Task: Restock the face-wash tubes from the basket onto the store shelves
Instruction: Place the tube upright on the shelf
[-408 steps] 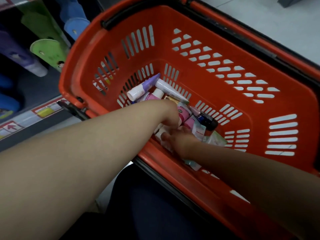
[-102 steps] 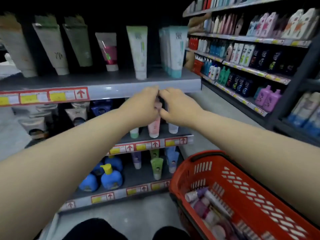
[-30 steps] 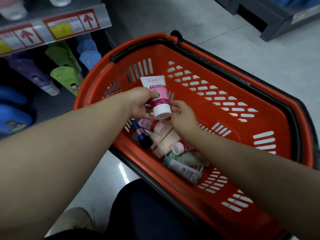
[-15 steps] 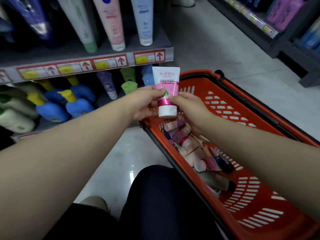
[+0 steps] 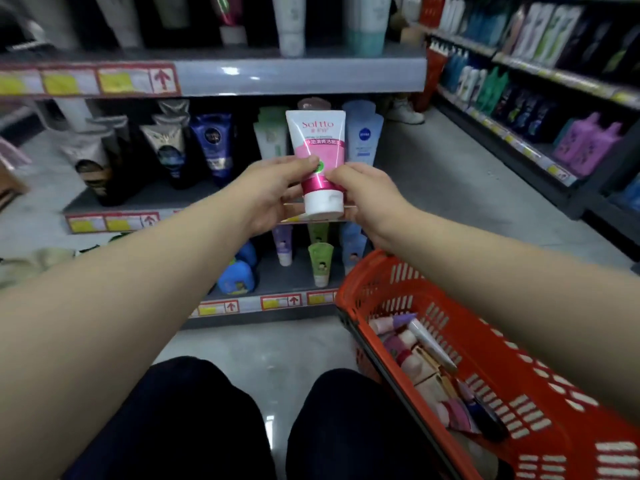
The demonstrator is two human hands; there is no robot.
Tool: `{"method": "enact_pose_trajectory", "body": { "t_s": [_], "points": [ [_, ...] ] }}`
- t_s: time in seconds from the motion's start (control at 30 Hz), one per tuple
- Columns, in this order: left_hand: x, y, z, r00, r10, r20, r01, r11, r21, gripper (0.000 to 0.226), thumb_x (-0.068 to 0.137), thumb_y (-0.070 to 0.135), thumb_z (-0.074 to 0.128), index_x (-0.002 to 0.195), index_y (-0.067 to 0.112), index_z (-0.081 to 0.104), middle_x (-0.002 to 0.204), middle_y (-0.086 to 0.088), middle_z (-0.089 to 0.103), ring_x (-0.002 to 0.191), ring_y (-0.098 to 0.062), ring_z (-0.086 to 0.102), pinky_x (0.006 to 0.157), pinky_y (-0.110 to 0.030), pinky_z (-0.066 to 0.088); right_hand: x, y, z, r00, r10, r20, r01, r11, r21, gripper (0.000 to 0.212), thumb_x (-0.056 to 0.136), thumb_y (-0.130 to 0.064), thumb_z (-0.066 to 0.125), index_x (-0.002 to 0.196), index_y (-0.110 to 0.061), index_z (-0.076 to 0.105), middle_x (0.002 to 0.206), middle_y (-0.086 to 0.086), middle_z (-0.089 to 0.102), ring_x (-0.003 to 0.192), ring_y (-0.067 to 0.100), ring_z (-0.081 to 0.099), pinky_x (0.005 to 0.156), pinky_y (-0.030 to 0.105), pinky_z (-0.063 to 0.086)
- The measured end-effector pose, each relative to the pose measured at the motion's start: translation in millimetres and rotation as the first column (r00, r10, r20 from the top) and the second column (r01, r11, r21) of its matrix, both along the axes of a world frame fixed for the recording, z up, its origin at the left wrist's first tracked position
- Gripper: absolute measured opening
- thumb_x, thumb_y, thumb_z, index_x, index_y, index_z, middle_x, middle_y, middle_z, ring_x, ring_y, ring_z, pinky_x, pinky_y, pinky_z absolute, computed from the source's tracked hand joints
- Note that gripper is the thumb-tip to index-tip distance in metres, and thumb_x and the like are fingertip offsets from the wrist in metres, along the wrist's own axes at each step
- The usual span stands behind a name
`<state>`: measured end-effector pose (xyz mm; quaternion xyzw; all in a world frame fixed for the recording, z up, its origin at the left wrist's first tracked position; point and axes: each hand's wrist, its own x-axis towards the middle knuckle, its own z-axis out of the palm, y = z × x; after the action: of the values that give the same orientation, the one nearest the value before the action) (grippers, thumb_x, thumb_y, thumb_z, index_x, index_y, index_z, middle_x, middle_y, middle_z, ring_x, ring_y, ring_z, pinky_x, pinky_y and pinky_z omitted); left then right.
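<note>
Raised toward the shelf (image 5: 149,199), pink tube (image 5: 318,150) pinched by left hand (image 5: 273,192) and right hand (image 5: 370,199).

Both hands hold a pink tube before the shelves.
Left hand (image 5: 273,192) and right hand (image 5: 367,199) pinch the upright, cap-down tube (image 5: 318,161); the red basket (image 5: 519,403) sits lower right.

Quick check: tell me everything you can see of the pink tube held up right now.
The pink tube looks like soft plastic: white top with red lettering, pink band, magenta base, a small green round mark, and a white cap. It is upright, cap down, closed. The left hand and right hand pinch its lower sides, holding it in the air before the middle shelf.
</note>
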<state>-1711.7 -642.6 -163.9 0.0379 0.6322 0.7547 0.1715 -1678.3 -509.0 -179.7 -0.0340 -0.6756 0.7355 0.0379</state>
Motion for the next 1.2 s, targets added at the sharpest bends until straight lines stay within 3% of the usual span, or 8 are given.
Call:
{"method": "enact_pose_trajectory", "body": {
  "t_s": [0.13, 0.2, 0.27, 0.37, 0.47, 0.77, 1.03, 1.2],
  "points": [
    [-14.7, -22.6, 37.3, 0.995, 0.028, -0.091, -0.027, 1.0, 0.009, 0.034, 0.086, 0.015, 0.066, 0.117, 0.006, 0.056, 0.08, 0.001, 0.07, 0.063, -0.008, 0.069, 0.057, -0.027, 0.056, -20.3, -19.9, 39.4, 0.998, 0.025, -0.064, -0.023, 0.999, 0.04, 0.007, 0.091, -0.015, 0.057, 0.084, -0.016, 0.06, 0.088, 0.009, 0.064, 0.08, 0.023, 0.063, 0.075, 0.04, 0.054],
    [-24.7, -33.6, 54.9, 0.992, 0.047, -0.121, -0.046, 0.999, 0.011, 0.044, 0.084, 0.014, 0.068, 0.125, 0.007, 0.054, 0.096, -0.004, 0.071, 0.078, -0.012, 0.071, 0.063, -0.03, 0.056, -32.4, -28.8, 56.5, 0.994, 0.034, -0.1, -0.029, 0.998, 0.05, 0.005, 0.091, -0.015, 0.056, 0.088, -0.015, 0.059, 0.089, 0.008, 0.064, 0.079, 0.02, 0.063, 0.068, 0.032, 0.055],
    [-35.8, -42.6, 71.3, 0.987, 0.067, -0.143, -0.064, 0.998, 0.024, 0.042, 0.084, 0.012, 0.068, 0.123, 0.009, 0.054, 0.106, -0.007, 0.07, 0.086, -0.015, 0.07, 0.068, -0.032, 0.057, -45.3, -37.1, 72.3, 0.991, 0.041, -0.131, -0.034, 0.998, 0.057, 0.005, 0.092, -0.015, 0.055, 0.09, -0.016, 0.06, 0.088, 0.004, 0.065, 0.077, 0.016, 0.064, 0.065, 0.028, 0.056],
    [-55.0, -53.2, 93.4, 0.974, 0.099, -0.205, -0.094, 0.995, 0.034, 0.037, 0.082, 0.012, 0.07, 0.116, 0.011, 0.055, 0.108, -0.007, 0.07, 0.087, -0.016, 0.07, 0.07, -0.034, 0.056, -67.4, -48.4, 93.4, 0.984, 0.054, -0.17, -0.039, 0.995, 0.093, 0.006, 0.091, -0.017, 0.056, 0.09, -0.017, 0.062, 0.091, 0.006, 0.067, 0.083, 0.019, 0.066, 0.076, 0.035, 0.056],
    [-79.9, -64.9, 114.7, 0.948, 0.125, -0.293, -0.118, 0.992, 0.042, 0.033, 0.082, 0.01, 0.07, 0.112, 0.01, 0.055, 0.111, -0.009, 0.068, 0.087, -0.017, 0.07, 0.066, -0.032, 0.058, -94.7, -59.6, 115.1, 0.975, 0.033, -0.221, -0.005, 0.992, 0.126, 0.006, 0.089, -0.016, 0.058, 0.084, -0.016, 0.063, 0.085, 0.004, 0.066, 0.079, 0.018, 0.065, 0.067, 0.032, 0.057],
    [-179.6, -92.8, 149.2, 0.854, 0.217, -0.473, -0.267, 0.963, -0.04, 0.037, 0.084, 0.008, 0.069, 0.12, 0.007, 0.059, 0.114, -0.012, 0.067, 0.104, -0.027, 0.066, 0.086, -0.045, 0.056, -199.2, -95.7, 153.8, 0.949, -0.031, -0.314, 0.125, 0.95, 0.285, 0.016, 0.088, -0.016, 0.063, 0.104, -0.016, 0.062, 0.102, 0.006, 0.069, 0.098, 0.021, 0.066, 0.09, 0.04, 0.054],
    [-243.4, -98.6, 144.3, 0.837, 0.13, -0.532, -0.268, 0.944, -0.192, 0.038, 0.087, -0.002, 0.059, 0.12, 0.017, 0.061, 0.105, 0.002, 0.066, 0.082, -0.004, 0.061, 0.071, -0.014, 0.051, -283.2, -112.6, 146.2, 0.919, -0.173, -0.354, 0.314, 0.863, 0.395, 0.021, 0.085, -0.01, 0.065, 0.106, -0.009, 0.065, 0.105, 0.009, 0.069, 0.094, 0.02, 0.063, 0.082, 0.031, 0.05],
    [-263.2, -100.4, 138.4, 0.861, -0.003, -0.508, -0.201, 0.917, -0.345, 0.047, 0.088, 0.001, 0.056, 0.131, 0.02, 0.054, 0.118, 0.005, 0.061, 0.102, -0.009, 0.057, 0.081, -0.019, 0.047, -311.2, -111.6, 138.2, 0.939, -0.222, -0.263, 0.328, 0.808, 0.489, 0.02, 0.086, -0.007, 0.061, 0.106, -0.005, 0.064, 0.108, 0.015, 0.068, 0.099, 0.025, 0.063, 0.082, 0.032, 0.05]
  ]
}}
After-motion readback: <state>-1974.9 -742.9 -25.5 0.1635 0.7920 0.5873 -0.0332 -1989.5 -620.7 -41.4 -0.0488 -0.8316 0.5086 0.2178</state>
